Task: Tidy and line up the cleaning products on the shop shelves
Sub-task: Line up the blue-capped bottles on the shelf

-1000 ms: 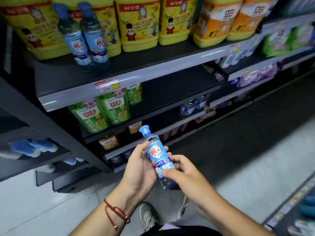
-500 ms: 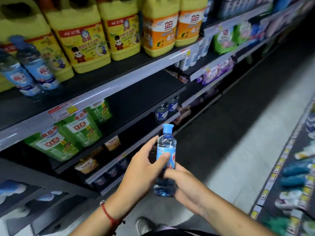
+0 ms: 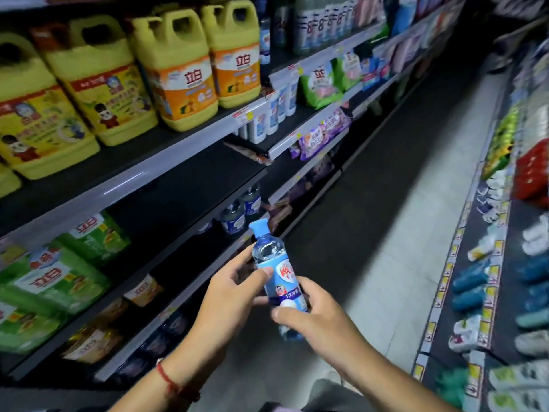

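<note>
While both hands carry it out in the aisle, clear of the racks, the small blue bottle (image 3: 277, 278) sits upright-ish: long axis near vertical, cap leaning up and slightly left toward the shelving, label facing the camera. Left hand (image 3: 234, 298) wraps the upper body, thumb across the label; right hand (image 3: 312, 316) curls round the base. Likely home: two matching bottles (image 3: 242, 209) on the middle shelf (image 3: 166, 200). Best set down base-first beside them, label forward

Shop aisle — long tiered shelves (image 3: 166, 176) both sides, price tags (image 3: 242, 114) on edges, rows of yellow detergent jugs (image 3: 178, 69), green refill pouches (image 3: 53, 281) — tiled floor (image 3: 410, 263) between
</note>
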Demonstrator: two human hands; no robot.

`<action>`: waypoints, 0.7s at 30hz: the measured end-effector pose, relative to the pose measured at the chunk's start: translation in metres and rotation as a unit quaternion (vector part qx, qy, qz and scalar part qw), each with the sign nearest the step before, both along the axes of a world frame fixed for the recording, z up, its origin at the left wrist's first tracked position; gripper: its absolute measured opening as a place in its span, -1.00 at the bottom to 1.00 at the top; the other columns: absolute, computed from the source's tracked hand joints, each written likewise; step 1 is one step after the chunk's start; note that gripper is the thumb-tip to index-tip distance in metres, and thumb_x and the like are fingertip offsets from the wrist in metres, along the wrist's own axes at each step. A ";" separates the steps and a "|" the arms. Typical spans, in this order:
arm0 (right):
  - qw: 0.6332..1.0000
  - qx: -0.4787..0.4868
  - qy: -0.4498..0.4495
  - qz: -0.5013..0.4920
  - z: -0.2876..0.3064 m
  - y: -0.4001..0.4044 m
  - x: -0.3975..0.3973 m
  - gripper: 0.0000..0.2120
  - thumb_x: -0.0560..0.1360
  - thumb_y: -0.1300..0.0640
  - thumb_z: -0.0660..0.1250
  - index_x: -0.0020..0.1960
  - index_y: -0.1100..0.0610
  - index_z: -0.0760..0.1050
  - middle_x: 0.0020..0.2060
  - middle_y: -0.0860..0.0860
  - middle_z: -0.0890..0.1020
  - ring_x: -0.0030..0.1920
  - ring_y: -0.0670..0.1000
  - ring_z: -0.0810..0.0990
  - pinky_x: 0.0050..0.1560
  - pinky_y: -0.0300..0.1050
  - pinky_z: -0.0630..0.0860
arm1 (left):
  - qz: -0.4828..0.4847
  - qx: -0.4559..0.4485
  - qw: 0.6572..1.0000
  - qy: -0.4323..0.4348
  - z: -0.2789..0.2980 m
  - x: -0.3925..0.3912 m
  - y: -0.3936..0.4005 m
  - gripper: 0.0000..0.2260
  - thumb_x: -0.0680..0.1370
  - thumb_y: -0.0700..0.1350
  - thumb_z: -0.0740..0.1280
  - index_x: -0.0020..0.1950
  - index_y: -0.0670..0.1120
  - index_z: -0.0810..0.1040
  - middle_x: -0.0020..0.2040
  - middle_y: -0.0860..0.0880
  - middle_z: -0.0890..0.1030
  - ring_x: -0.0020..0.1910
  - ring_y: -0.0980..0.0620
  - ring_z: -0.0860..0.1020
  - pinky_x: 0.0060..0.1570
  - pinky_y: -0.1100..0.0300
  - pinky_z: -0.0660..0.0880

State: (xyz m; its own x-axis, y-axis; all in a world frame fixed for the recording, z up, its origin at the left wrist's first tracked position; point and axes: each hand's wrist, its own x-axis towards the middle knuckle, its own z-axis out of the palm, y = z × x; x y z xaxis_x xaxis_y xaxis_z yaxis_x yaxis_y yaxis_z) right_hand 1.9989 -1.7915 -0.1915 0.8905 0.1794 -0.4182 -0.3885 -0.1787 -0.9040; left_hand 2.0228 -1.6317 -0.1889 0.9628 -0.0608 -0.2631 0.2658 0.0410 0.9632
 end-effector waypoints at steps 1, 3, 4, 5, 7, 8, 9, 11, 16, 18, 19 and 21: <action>1.000 0.001 -0.017 -0.006 0.003 -0.014 0.004 -0.64 0.31 0.04 0.45 0.11 -0.02 0.59 -0.07 -0.05 0.73 -0.10 -0.08 0.68 -0.03 -0.11 0.60 | 0.004 -0.011 1.000 0.008 -0.001 0.005 -0.010 -0.69 0.61 -0.30 0.31 0.31 -0.04 0.57 0.09 -0.10 0.71 0.03 -0.09 0.70 -0.14 0.05 0.66; 0.999 0.002 -0.036 -0.017 0.008 -0.039 0.014 -0.65 0.33 0.03 0.47 0.11 -0.01 0.59 -0.09 -0.05 0.72 -0.16 -0.15 0.64 -0.11 -0.20 0.57 | 0.004 -0.013 1.000 0.016 -0.002 0.013 -0.027 -0.66 0.55 -0.16 0.41 0.33 -0.02 0.56 0.12 -0.10 0.70 0.05 -0.09 0.70 0.02 -0.08 0.65; 0.999 -0.001 -0.043 -0.021 0.010 -0.055 0.020 -0.64 0.32 0.01 0.47 0.11 -0.01 0.60 -0.10 -0.06 0.72 -0.17 -0.16 0.63 -0.11 -0.22 0.56 | 0.002 -0.009 1.000 0.019 -0.002 0.019 -0.038 -0.63 0.53 -0.11 0.42 0.34 0.01 0.55 0.12 -0.10 0.70 0.04 -0.05 0.69 0.03 -0.06 0.64; 0.998 -0.010 -0.050 -0.021 0.012 -0.069 0.026 -0.63 0.32 -0.01 0.48 0.11 -0.02 0.60 -0.10 -0.07 0.72 -0.17 -0.16 0.63 -0.11 -0.22 0.55 | 0.000 -0.001 1.000 0.018 -0.001 0.024 -0.048 -0.64 0.54 -0.11 0.44 0.34 0.05 0.56 0.12 -0.09 0.70 0.01 -0.01 0.69 0.01 -0.01 0.63; 0.997 -0.028 -0.062 -0.022 0.013 -0.100 0.040 -0.64 0.32 -0.04 0.48 0.10 -0.03 0.60 -0.11 -0.08 0.71 -0.17 -0.15 0.63 -0.12 -0.22 0.55 | -0.004 0.014 1.000 0.013 0.002 0.037 -0.072 -0.70 0.58 -0.16 0.41 0.27 0.13 0.57 0.09 -0.07 0.71 -0.04 0.06 0.67 -0.04 0.09 0.60; 0.997 -0.032 -0.067 -0.026 0.012 -0.114 0.047 -0.66 0.35 -0.04 0.48 0.10 -0.04 0.60 -0.12 -0.08 0.71 -0.16 -0.15 0.64 -0.12 -0.22 0.56 | -0.008 0.021 1.000 0.011 0.004 0.043 -0.082 -0.70 0.59 -0.16 0.39 0.25 0.16 0.58 0.08 -0.06 0.71 -0.04 0.06 0.66 -0.03 0.10 0.59; 0.996 -0.035 -0.072 -0.031 0.011 -0.129 0.056 -0.70 0.38 -0.03 0.48 0.09 -0.04 0.59 -0.12 -0.09 0.71 -0.15 -0.14 0.65 -0.11 -0.22 0.56 | -0.016 0.028 0.999 0.005 0.005 0.051 -0.095 -0.70 0.58 -0.15 0.41 0.25 0.17 0.57 0.09 -0.07 0.71 -0.02 0.04 0.66 0.02 0.08 0.59; 0.995 -0.041 -0.079 -0.036 0.009 -0.156 0.071 -0.76 0.43 -0.01 0.48 0.09 -0.06 0.59 -0.11 -0.10 0.71 -0.13 -0.13 0.66 -0.10 -0.21 0.58 | -0.038 0.057 0.997 -0.017 0.009 0.067 -0.117 -0.67 0.58 -0.09 0.44 0.30 0.18 0.55 0.10 -0.03 0.70 0.07 -0.01 0.66 0.12 0.05 0.58; 0.992 -0.053 -0.111 -0.042 0.010 -0.206 0.115 -0.76 0.47 0.08 0.51 0.11 -0.06 0.58 -0.11 -0.13 0.71 -0.14 -0.11 0.67 -0.13 -0.22 0.57 | -0.077 0.231 0.961 -0.134 0.014 0.106 -0.162 -0.54 0.58 -0.01 0.39 0.44 0.25 0.38 0.13 0.26 0.63 0.12 0.32 0.57 0.11 0.38 0.46; 0.990 -0.059 -0.125 -0.042 0.013 -0.220 0.133 -0.72 0.46 0.11 0.52 0.13 -0.06 0.58 -0.12 -0.12 0.71 -0.18 -0.11 0.66 -0.16 -0.23 0.56 | -0.106 0.324 0.924 -0.174 0.017 0.118 -0.168 -0.48 0.58 0.10 0.36 0.50 0.31 0.26 0.28 0.35 0.48 0.24 0.38 0.45 0.19 0.43 0.40; 0.989 -0.056 -0.129 -0.040 0.015 -0.226 0.144 -0.71 0.45 0.12 0.52 0.14 -0.06 0.58 -0.12 -0.13 0.71 -0.19 -0.13 0.65 -0.18 -0.25 0.55 | -0.121 0.373 0.899 -0.193 0.019 0.126 -0.169 -0.46 0.58 0.15 0.32 0.53 0.31 0.21 0.35 0.38 0.39 0.30 0.40 0.38 0.23 0.42 0.37; 0.989 -0.054 -0.135 -0.036 0.017 -0.234 0.167 -0.69 0.44 0.12 0.52 0.15 -0.07 0.57 -0.11 -0.16 0.70 -0.20 -0.20 0.64 -0.19 -0.32 0.50 | -0.140 0.446 0.858 -0.213 0.025 0.144 -0.170 -0.42 0.59 0.21 0.27 0.58 0.26 0.15 0.47 0.33 0.27 0.40 0.36 0.29 0.32 0.34 0.34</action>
State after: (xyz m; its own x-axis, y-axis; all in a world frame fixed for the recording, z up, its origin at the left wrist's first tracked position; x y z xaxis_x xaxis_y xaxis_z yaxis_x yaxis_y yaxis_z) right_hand 2.1657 -2.0256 -0.1749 0.9810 0.0795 -0.1768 -0.1507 -0.2604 -0.9537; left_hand 2.1664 -1.8015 -0.1640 0.9637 -0.2628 0.0479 -0.2394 -0.7702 0.5911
